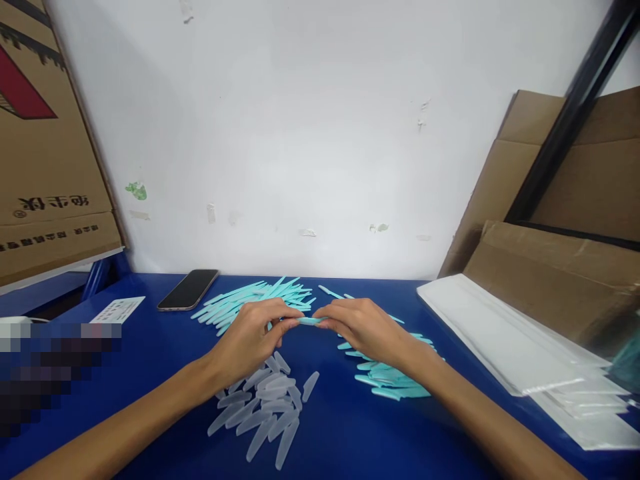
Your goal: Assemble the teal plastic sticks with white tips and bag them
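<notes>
Pinching one end of a turquoise stick between thumb and fingertips, the left hand meets the right hand, which pinches the other end the same way. The stick lies roughly level between them, in front of the body and above the blue table; whether it touches the tabletop I cannot tell. Behind the left hand, a heap of turquoise sticks fans out, with a phone just beside it and a printed card farther left. Nearer the body, below the left hand, clear plastic covers lie in a loose pile. More turquoise pieces lie under and beside the right hand and forearm, partly hidden. White plastic bags are stacked at the right, next to brown cardboard.
</notes>
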`<state>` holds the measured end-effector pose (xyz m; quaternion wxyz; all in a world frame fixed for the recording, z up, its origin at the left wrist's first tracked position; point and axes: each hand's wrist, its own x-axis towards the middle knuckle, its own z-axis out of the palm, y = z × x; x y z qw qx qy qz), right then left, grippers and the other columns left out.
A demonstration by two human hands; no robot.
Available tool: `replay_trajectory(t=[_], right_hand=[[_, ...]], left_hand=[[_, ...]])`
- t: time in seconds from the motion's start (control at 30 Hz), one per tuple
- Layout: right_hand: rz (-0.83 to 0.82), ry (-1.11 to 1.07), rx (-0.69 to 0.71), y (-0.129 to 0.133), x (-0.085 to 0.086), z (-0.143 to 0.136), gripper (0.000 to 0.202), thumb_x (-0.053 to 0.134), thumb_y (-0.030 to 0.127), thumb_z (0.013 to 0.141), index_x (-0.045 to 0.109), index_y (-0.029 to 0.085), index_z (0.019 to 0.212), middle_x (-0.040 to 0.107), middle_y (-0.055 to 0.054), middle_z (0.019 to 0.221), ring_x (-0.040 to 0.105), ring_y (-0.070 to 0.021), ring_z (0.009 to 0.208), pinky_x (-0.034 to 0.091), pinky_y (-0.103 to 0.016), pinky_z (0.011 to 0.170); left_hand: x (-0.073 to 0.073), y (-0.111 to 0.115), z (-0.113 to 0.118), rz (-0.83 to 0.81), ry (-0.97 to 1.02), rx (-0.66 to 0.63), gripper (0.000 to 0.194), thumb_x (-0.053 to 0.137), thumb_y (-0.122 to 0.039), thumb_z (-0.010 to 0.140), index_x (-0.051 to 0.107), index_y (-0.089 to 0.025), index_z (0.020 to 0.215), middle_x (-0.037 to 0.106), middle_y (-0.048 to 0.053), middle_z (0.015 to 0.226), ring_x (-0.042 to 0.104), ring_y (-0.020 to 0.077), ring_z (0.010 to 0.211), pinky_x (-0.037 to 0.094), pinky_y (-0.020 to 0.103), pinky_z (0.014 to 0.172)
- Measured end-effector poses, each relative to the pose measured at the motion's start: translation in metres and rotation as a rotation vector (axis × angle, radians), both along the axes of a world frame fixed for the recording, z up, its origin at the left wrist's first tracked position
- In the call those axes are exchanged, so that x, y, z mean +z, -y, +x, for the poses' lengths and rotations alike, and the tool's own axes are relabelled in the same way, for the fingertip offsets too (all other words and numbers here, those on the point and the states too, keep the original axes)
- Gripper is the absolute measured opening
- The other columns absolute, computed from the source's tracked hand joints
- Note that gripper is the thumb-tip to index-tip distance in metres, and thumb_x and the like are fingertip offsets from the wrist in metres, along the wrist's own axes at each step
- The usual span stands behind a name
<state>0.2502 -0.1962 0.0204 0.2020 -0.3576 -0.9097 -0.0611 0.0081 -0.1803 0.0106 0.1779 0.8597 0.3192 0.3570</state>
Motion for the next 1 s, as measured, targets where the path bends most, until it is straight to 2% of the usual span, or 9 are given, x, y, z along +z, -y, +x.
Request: replay_trajectory(t=[0.27,0.43,0.57,0.67,0.8,0.9,1.0], right_hand=[[0.018,0.006,-0.047,-0.005,0.004,0.009,0.027,0.044,0.036,0.102,0.064,0.024,0.116,0.072,-0.003,0.094,0.067,-0.0166,0.083,0.042,-0.025,0.066],[0.018,0.030,-0.094,-0.011,0.005,0.016,0.027,0.046,0.037,0.101,0.067,0.024,0.111,0.072,-0.003,0.092,0.065,-0.0153,0.080,0.040,-0.026,0.064],[-0.012,0.075,-0.127,-0.018,0.001,0.022,0.029,0.044,0.038,0.102,0.069,0.024,0.107,0.072,-0.003,0.094,0.066,-0.0163,0.082,0.040,-0.026,0.065],[-0.059,0.082,-0.151,-0.023,-0.006,0.023,0.032,0.043,0.040,0.102,0.070,0.023,0.107,0.073,-0.004,0.098,0.066,-0.0187,0.088,0.042,-0.026,0.069],[-0.074,0.064,-0.163,-0.027,-0.012,0.024,0.031,0.045,0.041,0.101,0.068,0.025,0.115,0.073,-0.004,0.104,0.065,-0.0198,0.096,0.044,-0.028,0.074],[-0.034,0.049,-0.208,-0.028,-0.006,0.031,0.028,0.049,0.039,0.100,0.069,0.025,0.113,0.073,-0.005,0.103,0.064,-0.0197,0.096,0.044,-0.029,0.076],[-0.079,0.030,-0.301,-0.028,0.008,0.045,0.024,0.053,0.037,0.097,0.073,0.025,0.100,0.074,-0.003,0.097,0.066,-0.0182,0.085,0.043,-0.028,0.071]], left_hand=[[-0.001,-0.003,0.001,0.110,-0.091,0.047,0.024,0.051,-0.031,0.098,0.070,-0.024,0.111,0.071,0.002,0.087,0.063,0.0140,0.069,0.047,0.025,0.057],[-0.004,-0.004,0.001,0.205,-0.177,0.086,0.026,0.048,-0.029,0.099,0.069,-0.023,0.114,0.072,0.003,0.093,0.063,0.0148,0.069,0.047,0.027,0.062],[-0.005,-0.005,-0.002,0.219,-0.220,0.115,0.028,0.044,-0.026,0.099,0.067,-0.023,0.116,0.071,0.003,0.098,0.063,0.0143,0.067,0.046,0.029,0.064],[-0.005,-0.003,-0.001,0.223,-0.253,0.070,0.027,0.044,-0.024,0.099,0.068,-0.022,0.111,0.071,0.003,0.097,0.063,0.0156,0.072,0.046,0.029,0.065],[-0.006,0.007,0.004,0.257,-0.326,-0.029,0.027,0.043,-0.022,0.098,0.067,-0.023,0.110,0.070,0.004,0.097,0.062,0.0211,0.090,0.047,0.035,0.078],[-0.004,0.016,0.009,0.219,-0.384,-0.092,0.026,0.042,-0.022,0.099,0.067,-0.024,0.107,0.068,0.002,0.093,0.060,0.0189,0.085,0.044,0.039,0.088],[-0.002,0.026,0.012,0.136,-0.440,-0.099,0.021,0.048,-0.031,0.098,0.068,-0.025,0.100,0.067,0.001,0.092,0.058,0.0193,0.086,0.042,0.040,0.087]])
